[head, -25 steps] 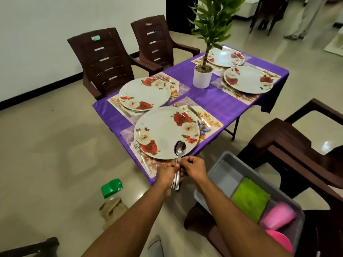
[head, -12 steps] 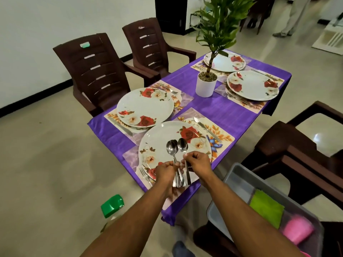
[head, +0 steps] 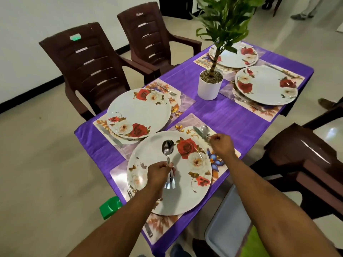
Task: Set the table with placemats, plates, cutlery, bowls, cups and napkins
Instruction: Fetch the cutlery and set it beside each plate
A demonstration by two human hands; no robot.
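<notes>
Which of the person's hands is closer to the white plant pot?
Right. The right hand is nearer the white plant pot; the left hand is farther, over the near plate.

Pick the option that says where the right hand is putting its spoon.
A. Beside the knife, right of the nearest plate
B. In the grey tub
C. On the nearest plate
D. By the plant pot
A: the right hand pinches a spoon whose bowl lies by the knife on the placemat, right of the nearest plate.
</notes>
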